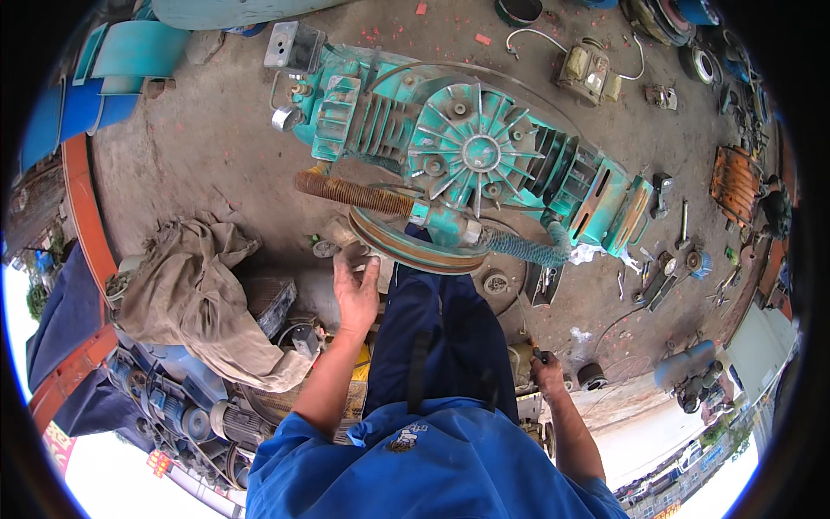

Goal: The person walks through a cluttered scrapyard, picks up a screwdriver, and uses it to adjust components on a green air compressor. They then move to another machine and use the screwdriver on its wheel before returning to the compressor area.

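In front of me stands a teal compressor point(480, 153) with a finned round cover and ribbed cylinders on both sides. A grooved pulley wheel point(415, 251) sits at its near side, tilted, beside my legs. My left hand point(356, 290) is raised at the wheel's left edge, fingers and thumb apart, nothing in it; whether the fingertips touch the rim I cannot tell. Low at my right side, my right hand point(546, 374) is closed round a thin tool with a dark handle point(541, 355). Its far end is too small to name. A rusty ribbed hose point(353, 194) joins the compressor.
A crumpled tan cloth point(186, 298) lies on the left, above several motors point(242, 424). Wrenches point(684, 223) and small parts are scattered on the right floor. An old motor point(588, 71) lies behind the compressor, an orange ribbed part point(735, 184) at far right.
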A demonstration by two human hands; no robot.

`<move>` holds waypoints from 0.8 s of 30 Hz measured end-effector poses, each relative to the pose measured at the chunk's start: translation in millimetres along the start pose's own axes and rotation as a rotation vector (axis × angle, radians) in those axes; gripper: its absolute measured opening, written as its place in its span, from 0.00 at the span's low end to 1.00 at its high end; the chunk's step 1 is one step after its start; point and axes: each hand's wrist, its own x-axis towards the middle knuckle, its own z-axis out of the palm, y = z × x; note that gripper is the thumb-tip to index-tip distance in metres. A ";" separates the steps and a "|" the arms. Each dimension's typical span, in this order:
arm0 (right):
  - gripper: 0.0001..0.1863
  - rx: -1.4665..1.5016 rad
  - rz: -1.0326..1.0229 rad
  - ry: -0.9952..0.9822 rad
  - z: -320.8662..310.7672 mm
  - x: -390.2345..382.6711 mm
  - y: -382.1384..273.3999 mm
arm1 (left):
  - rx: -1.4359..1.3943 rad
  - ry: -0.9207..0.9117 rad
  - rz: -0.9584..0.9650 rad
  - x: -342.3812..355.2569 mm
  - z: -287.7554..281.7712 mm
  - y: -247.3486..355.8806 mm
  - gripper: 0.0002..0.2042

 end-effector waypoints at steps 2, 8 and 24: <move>0.13 0.018 -0.021 0.025 -0.7 2.1 -12.2 | 0.313 0.173 0.371 23.1 -5.8 10.1 0.23; 0.13 0.037 -0.018 0.013 3.9 5.3 0.0 | 0.453 0.201 0.503 82.6 8.7 -35.3 0.20; 0.17 0.039 0.122 0.029 19.5 -30.4 25.4 | -1.383 -1.080 -0.915 -58.9 88.1 -75.7 0.35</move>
